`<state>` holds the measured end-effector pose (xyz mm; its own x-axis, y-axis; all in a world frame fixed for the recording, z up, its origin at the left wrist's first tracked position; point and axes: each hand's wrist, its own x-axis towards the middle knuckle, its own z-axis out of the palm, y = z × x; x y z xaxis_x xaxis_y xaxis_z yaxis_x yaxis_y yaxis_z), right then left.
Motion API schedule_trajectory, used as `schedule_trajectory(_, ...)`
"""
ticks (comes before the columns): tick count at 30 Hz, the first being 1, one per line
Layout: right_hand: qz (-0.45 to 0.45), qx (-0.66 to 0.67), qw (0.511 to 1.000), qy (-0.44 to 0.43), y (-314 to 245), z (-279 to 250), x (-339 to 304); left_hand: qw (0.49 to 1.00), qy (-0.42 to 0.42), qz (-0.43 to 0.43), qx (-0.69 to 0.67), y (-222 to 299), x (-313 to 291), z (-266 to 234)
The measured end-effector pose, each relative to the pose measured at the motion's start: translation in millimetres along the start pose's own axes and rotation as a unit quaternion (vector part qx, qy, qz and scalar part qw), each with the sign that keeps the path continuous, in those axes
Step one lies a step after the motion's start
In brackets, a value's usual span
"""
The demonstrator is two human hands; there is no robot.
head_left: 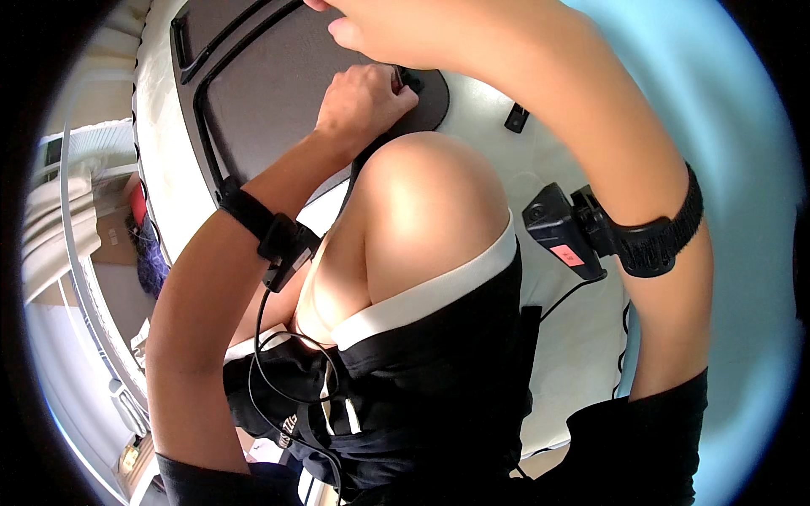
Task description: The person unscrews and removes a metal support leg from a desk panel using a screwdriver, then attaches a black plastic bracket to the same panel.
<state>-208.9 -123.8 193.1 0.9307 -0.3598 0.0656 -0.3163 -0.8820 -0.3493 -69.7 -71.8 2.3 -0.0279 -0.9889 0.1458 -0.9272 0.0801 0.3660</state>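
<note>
A dark brown board [278,110] with rounded corners lies beyond my knee, and bent black metal tubes [207,110] run along it like the folded legs of a small table. My left hand [359,101] rests near the board's right end with its fingers curled. A small dark part [409,80] shows beside its fingertips, too covered to name. My right hand [354,34] reaches across to the left above the board at the top edge. Most of its fingers are cut off by the picture's edge, and whatever it touches is hidden.
The board lies on a pale padded surface [481,101], where a small black clip-like piece [516,118] sits to the right. Each forearm wears a strapped black device [561,232] with a thin cable [253,371]. A light blue surface [742,253] rises at the right; a cream cloth [55,219] hangs left.
</note>
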Motion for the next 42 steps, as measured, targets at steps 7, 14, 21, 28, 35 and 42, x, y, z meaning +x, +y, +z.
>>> schedule_trajectory(7,0.042,0.088,0.989,0.110,11.9,4.6,-2.0,0.998,-0.049,-0.028,-0.019,15.7,16.0,-17.7)
schedule_trajectory(14,-0.042,0.154,0.964,0.212,28.6,19.2,-21.0,0.998,-0.023,0.045,0.027,2.3,9.3,-18.7)
schedule_trajectory(21,-0.009,0.162,0.965,0.207,26.7,31.5,-24.0,0.998,-0.046,-0.004,0.031,-8.8,3.7,-19.4)
schedule_trajectory(28,-0.017,0.204,0.955,0.217,36.9,43.4,-21.7,0.997,-0.043,-0.052,0.044,-14.1,-4.3,-19.8)
schedule_trajectory(35,-0.005,0.165,0.944,0.287,39.4,37.8,-23.5,0.999,-0.014,-0.036,0.033,-14.7,-4.6,-11.5)
schedule_trajectory(42,0.219,0.146,0.897,0.356,47.5,42.2,-107.5,0.998,0.033,-0.005,0.047,-11.5,-1.8,-18.6)
